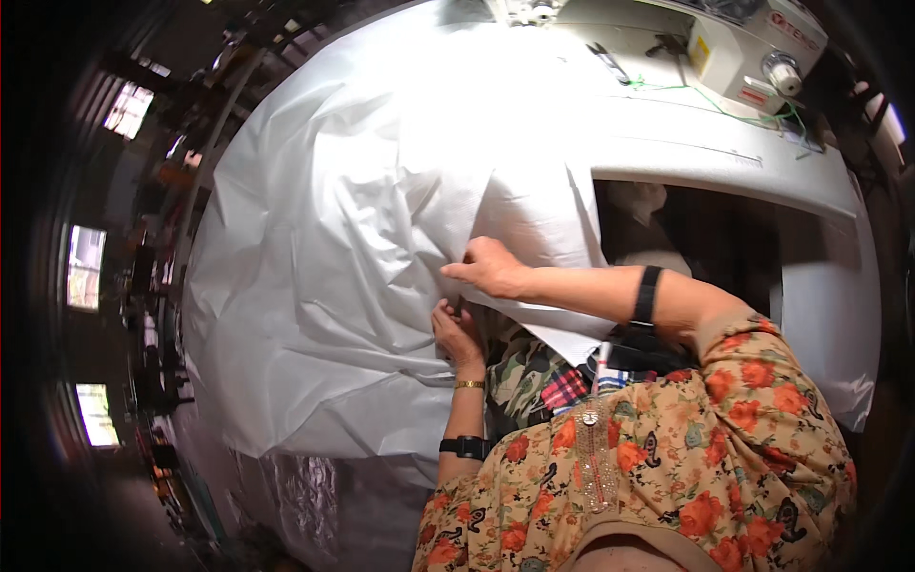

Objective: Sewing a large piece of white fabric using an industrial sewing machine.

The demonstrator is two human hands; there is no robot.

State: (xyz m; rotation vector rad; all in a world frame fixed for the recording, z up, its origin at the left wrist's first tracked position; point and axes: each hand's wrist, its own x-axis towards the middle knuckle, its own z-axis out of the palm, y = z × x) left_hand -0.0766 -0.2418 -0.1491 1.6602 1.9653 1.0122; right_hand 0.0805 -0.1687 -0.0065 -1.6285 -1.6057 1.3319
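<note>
A large sheet of white, slightly shiny fabric (315, 219) lies crumpled over the table and hangs down toward my lap. My right hand (491, 269) is closed, thumb and fingers pinching the fabric near its edge. Just below it and to the left, my left hand (457, 334) has its fingers curled against the same fabric; what lies between those fingertips is partly hidden. Between my forearms the fabric's edge drops in a narrow fold over a camouflage-patterned cloth (519, 367) on my lap.
At the top stands a sewing machine (762, 57), its lower parts washed out by bright light. Scissors (610, 63), a small dark metal tool (670, 48) and green thread (705, 92) lie beside it. A dark opening (724, 229) is in the table at right.
</note>
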